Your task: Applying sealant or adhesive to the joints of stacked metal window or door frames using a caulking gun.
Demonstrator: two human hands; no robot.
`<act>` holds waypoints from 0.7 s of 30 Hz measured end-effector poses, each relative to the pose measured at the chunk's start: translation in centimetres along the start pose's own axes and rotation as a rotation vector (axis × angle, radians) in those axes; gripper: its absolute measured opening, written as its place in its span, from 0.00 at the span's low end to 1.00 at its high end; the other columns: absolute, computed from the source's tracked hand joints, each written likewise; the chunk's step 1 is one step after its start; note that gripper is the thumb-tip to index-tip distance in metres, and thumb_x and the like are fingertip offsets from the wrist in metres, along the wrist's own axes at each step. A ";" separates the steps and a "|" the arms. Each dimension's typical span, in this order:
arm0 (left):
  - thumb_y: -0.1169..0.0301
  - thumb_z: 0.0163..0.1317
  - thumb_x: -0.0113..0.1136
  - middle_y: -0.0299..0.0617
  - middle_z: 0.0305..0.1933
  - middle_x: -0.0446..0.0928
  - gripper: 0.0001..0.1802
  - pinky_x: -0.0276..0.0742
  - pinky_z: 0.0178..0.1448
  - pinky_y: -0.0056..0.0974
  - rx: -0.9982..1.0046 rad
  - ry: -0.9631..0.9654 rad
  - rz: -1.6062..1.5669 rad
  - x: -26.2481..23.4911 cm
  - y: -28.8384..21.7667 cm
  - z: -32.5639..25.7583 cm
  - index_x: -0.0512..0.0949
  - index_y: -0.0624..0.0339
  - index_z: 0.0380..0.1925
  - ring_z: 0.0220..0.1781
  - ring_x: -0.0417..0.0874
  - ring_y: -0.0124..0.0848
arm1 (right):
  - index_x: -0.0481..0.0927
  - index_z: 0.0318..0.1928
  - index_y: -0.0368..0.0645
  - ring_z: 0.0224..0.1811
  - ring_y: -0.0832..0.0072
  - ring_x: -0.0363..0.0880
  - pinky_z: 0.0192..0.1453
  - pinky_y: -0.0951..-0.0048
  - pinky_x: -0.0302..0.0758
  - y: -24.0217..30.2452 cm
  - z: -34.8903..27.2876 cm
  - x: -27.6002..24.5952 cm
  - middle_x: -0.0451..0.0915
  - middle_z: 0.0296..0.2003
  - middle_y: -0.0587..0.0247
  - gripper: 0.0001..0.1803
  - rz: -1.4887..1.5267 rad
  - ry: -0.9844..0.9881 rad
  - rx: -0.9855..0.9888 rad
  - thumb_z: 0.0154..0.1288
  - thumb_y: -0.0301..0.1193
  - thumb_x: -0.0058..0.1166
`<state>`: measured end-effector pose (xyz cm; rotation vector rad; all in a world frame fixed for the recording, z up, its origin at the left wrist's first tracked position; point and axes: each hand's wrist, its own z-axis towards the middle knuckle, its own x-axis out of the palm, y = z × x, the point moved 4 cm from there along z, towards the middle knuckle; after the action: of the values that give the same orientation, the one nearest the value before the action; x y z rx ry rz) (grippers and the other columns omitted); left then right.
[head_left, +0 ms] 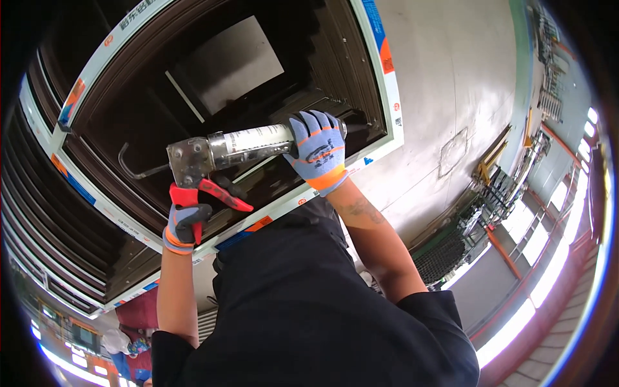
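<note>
A caulking gun (219,151) lies crosswise in front of me, above a dark brown frame (345,45) edged with printed white protective film. Its bent rod (137,173) sticks out at the left end, and a white cartridge sits in the barrel. My left hand (182,227), in a grey-blue and black glove with an orange cuff, is closed round the red handle; the red trigger lies just to its right. My right hand (321,153), in a matching glove, wraps over the barrel's right end. The gun's tip is mostly hidden behind that hand.
More dark framed panels (51,213) are stacked at the left. Pale concrete floor (445,77) stretches off to the right, with metal racks and parts (548,103) along its far side. At the lower left, a person in blue and red (126,348) is partly visible.
</note>
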<state>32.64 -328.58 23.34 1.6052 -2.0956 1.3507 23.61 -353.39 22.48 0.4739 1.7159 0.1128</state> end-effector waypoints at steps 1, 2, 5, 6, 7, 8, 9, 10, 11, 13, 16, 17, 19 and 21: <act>0.58 0.52 0.71 0.59 0.46 0.86 0.34 0.79 0.64 0.51 0.003 0.005 -0.007 -0.7 0.3 -0.2 0.78 0.76 0.51 0.50 0.88 0.51 | 0.78 0.58 0.45 0.61 0.54 0.74 0.68 0.50 0.68 0.2 0.3 0.5 0.77 0.57 0.54 0.40 0.004 0.016 -0.014 0.41 0.40 0.76; 0.58 0.52 0.71 0.59 0.46 0.86 0.34 0.79 0.64 0.51 0.004 -0.012 -0.020 -1.1 0.8 -0.3 0.78 0.76 0.51 0.50 0.88 0.51 | 0.77 0.59 0.44 0.61 0.54 0.74 0.68 0.50 0.68 0.2 0.7 1.0 0.77 0.57 0.54 0.40 0.005 0.031 -0.011 0.42 0.40 0.76; 0.59 0.48 0.73 0.58 0.51 0.84 0.36 0.77 0.68 0.52 -0.050 -0.086 -0.072 -2.2 1.8 -0.3 0.79 0.74 0.53 0.55 0.86 0.51 | 0.76 0.60 0.44 0.63 0.53 0.73 0.70 0.50 0.67 0.3 1.6 1.8 0.76 0.58 0.54 0.41 -0.006 0.119 0.027 0.43 0.40 0.76; 0.61 0.48 0.72 0.59 0.53 0.84 0.35 0.76 0.69 0.53 -0.074 -0.083 -0.141 -2.0 2.0 -0.2 0.78 0.74 0.55 0.57 0.85 0.52 | 0.76 0.60 0.44 0.63 0.53 0.73 0.71 0.50 0.66 0.4 1.7 1.9 0.76 0.59 0.54 0.40 -0.021 0.151 0.046 0.44 0.40 0.76; 0.63 0.49 0.72 0.60 0.54 0.83 0.35 0.76 0.70 0.53 -0.096 -0.079 -0.210 -1.7 2.2 -0.1 0.77 0.73 0.57 0.59 0.85 0.53 | 0.76 0.61 0.45 0.64 0.53 0.72 0.72 0.50 0.65 0.2 1.6 2.2 0.76 0.59 0.54 0.40 -0.032 0.172 0.069 0.45 0.40 0.76; 0.63 0.49 0.72 0.60 0.54 0.83 0.35 0.76 0.70 0.53 -0.094 -0.096 -0.223 -1.5 2.4 0.3 0.77 0.73 0.57 0.59 0.85 0.53 | 0.76 0.61 0.45 0.64 0.53 0.72 0.72 0.51 0.65 -0.1 1.7 2.6 0.76 0.59 0.54 0.40 -0.061 0.203 0.096 0.45 0.40 0.75; 0.65 0.50 0.71 0.60 0.56 0.83 0.35 0.75 0.71 0.54 -0.113 -0.081 -0.290 -1.2 2.7 0.9 0.76 0.73 0.58 0.60 0.84 0.54 | 0.76 0.62 0.45 0.64 0.53 0.72 0.73 0.51 0.65 -0.5 1.6 2.9 0.76 0.60 0.54 0.41 -0.097 0.233 0.129 0.46 0.41 0.75; 0.67 0.50 0.71 0.61 0.58 0.82 0.36 0.75 0.71 0.55 -0.127 -0.072 -0.352 -1.3 2.9 1.3 0.76 0.73 0.59 0.61 0.83 0.54 | 0.76 0.63 0.46 0.65 0.53 0.72 0.74 0.51 0.64 -0.7 1.6 3.3 0.76 0.61 0.54 0.40 -0.132 0.246 0.143 0.47 0.40 0.75; 0.66 0.50 0.71 0.61 0.57 0.82 0.35 0.76 0.70 0.55 -0.127 -0.039 -0.289 -2.7 4.5 1.5 0.75 0.72 0.58 0.60 0.84 0.54 | 0.76 0.63 0.46 0.65 0.53 0.72 0.74 0.51 0.64 -0.8 1.7 3.6 0.76 0.61 0.54 0.40 -0.130 0.259 0.130 0.47 0.40 0.75; 0.68 0.51 0.68 0.61 0.52 0.83 0.29 0.79 0.66 0.57 -0.117 -0.069 -0.343 -2.0 4.3 2.1 0.77 0.73 0.53 0.56 0.85 0.54 | 0.75 0.64 0.47 0.66 0.52 0.72 0.75 0.51 0.63 -1.2 1.7 4.1 0.76 0.62 0.53 0.40 -0.175 0.305 0.200 0.48 0.40 0.74; 0.70 0.53 0.66 0.59 0.45 0.84 0.21 0.83 0.61 0.58 -0.075 -0.046 -0.399 -2.2 4.8 2.9 0.80 0.71 0.46 0.51 0.87 0.54 | 0.75 0.65 0.48 0.67 0.52 0.71 0.76 0.50 0.63 -1.5 1.8 4.3 0.76 0.63 0.52 0.41 -0.206 0.375 0.243 0.49 0.41 0.74; 0.70 0.53 0.66 0.57 0.43 0.84 0.19 0.83 0.60 0.57 -0.045 0.006 -0.403 -2.2 5.0 3.0 0.80 0.69 0.44 0.50 0.87 0.53 | 0.75 0.65 0.48 0.67 0.51 0.71 0.76 0.50 0.63 -1.6 1.9 4.2 0.76 0.63 0.52 0.41 -0.212 0.383 0.268 0.49 0.42 0.74; 0.69 0.54 0.66 0.56 0.42 0.84 0.18 0.84 0.59 0.57 -0.078 0.006 -0.422 -2.5 5.8 3.2 0.80 0.68 0.43 0.49 0.87 0.52 | 0.75 0.65 0.48 0.67 0.52 0.71 0.75 0.50 0.65 -1.6 2.1 4.1 0.77 0.63 0.52 0.41 -0.240 0.406 0.259 0.47 0.41 0.75; 0.69 0.54 0.66 0.54 0.41 0.84 0.17 0.84 0.57 0.56 -0.112 0.010 -0.440 -2.6 6.1 3.3 0.80 0.66 0.42 0.48 0.87 0.51 | 0.75 0.65 0.47 0.67 0.52 0.72 0.74 0.51 0.66 -2.1 1.9 4.3 0.77 0.62 0.52 0.42 -0.242 0.394 0.293 0.47 0.41 0.75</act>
<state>29.81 -329.21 16.52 1.8601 -1.6419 1.0692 24.39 -354.02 17.41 0.4750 2.1775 -0.2387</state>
